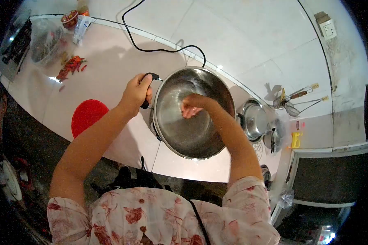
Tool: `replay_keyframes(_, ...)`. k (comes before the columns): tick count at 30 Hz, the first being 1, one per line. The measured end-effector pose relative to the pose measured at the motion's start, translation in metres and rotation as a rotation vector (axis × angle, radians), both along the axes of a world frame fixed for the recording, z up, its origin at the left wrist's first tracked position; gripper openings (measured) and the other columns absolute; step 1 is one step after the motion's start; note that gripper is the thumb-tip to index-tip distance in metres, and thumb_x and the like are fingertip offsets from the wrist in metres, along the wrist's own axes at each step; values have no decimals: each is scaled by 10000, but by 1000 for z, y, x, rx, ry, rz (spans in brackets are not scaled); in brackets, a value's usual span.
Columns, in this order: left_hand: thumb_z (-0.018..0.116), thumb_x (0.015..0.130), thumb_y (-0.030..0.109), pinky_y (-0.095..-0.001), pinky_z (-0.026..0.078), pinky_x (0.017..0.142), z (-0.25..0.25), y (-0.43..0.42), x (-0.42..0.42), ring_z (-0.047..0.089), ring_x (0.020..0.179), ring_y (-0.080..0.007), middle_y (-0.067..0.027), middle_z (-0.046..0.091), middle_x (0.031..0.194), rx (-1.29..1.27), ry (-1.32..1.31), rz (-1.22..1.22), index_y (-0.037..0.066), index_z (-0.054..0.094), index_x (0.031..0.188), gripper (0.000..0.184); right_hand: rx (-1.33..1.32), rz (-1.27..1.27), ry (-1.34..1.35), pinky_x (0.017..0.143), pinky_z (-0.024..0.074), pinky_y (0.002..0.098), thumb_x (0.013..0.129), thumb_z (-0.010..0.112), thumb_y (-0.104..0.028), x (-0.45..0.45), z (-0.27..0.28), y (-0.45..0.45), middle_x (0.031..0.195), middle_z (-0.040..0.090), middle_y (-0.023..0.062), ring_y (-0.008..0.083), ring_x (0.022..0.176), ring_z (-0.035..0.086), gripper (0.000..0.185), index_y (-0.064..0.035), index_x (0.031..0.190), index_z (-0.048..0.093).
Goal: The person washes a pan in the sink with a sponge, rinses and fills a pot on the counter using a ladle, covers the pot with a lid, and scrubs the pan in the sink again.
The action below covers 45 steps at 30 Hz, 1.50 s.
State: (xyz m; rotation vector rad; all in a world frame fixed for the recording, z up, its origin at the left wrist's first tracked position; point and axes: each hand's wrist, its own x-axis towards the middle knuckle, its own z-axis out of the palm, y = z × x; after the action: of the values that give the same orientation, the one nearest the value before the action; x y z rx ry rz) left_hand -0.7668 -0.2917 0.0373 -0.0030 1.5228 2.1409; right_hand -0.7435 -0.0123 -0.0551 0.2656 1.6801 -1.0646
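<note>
A large steel pot [171, 134] stands on the pale tiled counter. My left hand [137, 93] is closed round the black handle [152, 76] on the pot's left side. Inside the pot's opening is my right hand [192, 107], fingers curled downward; whether it holds anything or touches the bottom is hidden. A black cord [167, 50] runs along the wall and drops behind the pot's far rim.
Red chillies [72, 66] and a clear plastic bag [45, 41] lie at the upper left. A red round item [89, 116] is near the front edge. Smaller steel pans [255, 118] stand right of the pot. Utensils [300, 94] hang on the wall.
</note>
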Motion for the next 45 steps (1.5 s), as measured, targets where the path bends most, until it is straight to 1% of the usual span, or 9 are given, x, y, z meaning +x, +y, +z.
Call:
replay_keyframes(3,469,906,285,-243,362,445,-4,1,0,402,462,-89,20,423,561,35,-43,9,49,479,958,242,94,771,26,632,497,329,836,483,-277,37,20,-22,776,645,99,199,662,613,276,-48,907,621)
replay_keyframes(4,469,906,285,-243,362,445,-3,1,1,402,462,-89,20,423,561,40,-42,8,49,479,958,242,133,370,-37,595,472,338,797,531,-259,53,22,-29,757,634,69,167,596,577,222,-81,807,663)
replay_keyframes(11,473,904,292,-245,349,437,-3,-2,-1,399,462,-81,27,417,566,0,20,-22,65,474,918,227,-262,-166,-271,673,515,322,853,471,-253,-3,-34,-2,924,641,178,254,832,641,314,-10,1032,557)
replay_keyframes(18,487,898,298,-252,349,433,-5,1,0,395,457,-84,25,415,564,37,-38,11,71,473,892,228,-96,507,241,646,507,344,861,446,-316,32,1,-61,905,649,162,234,726,647,346,-15,915,609)
replay_keyframes(23,491,896,305,-252,348,434,-4,-1,-1,395,459,-84,21,416,567,-2,-18,0,69,473,903,236,25,-128,83,630,505,317,843,455,-361,5,7,-24,871,650,158,226,747,651,399,-8,923,622)
replay_keyframes(30,483,901,301,-252,355,435,-6,2,-1,401,456,-88,14,422,567,10,-28,12,62,485,933,241,50,397,161,597,531,338,846,494,-296,51,30,-84,825,659,143,236,695,647,322,-12,902,635)
replay_keyframes(35,484,895,283,-260,365,434,-3,1,-1,414,462,-99,-2,431,568,-20,-14,16,20,492,937,266,-85,-187,138,615,502,357,833,517,-299,-13,2,-32,802,647,123,235,686,623,314,-7,884,622)
replay_keyframes(43,480,902,302,-254,359,434,-7,1,-1,410,458,-96,9,422,566,27,-32,-12,59,478,917,243,65,815,356,635,505,334,834,507,-290,49,-8,-49,805,639,156,225,672,623,318,-3,908,622)
replay_keyframes(45,484,901,304,-256,359,434,-8,1,-3,411,457,-95,7,420,564,-34,-8,-3,60,475,921,245,-87,189,250,648,510,339,843,469,-278,10,-14,-53,826,640,173,236,674,631,349,26,921,621)
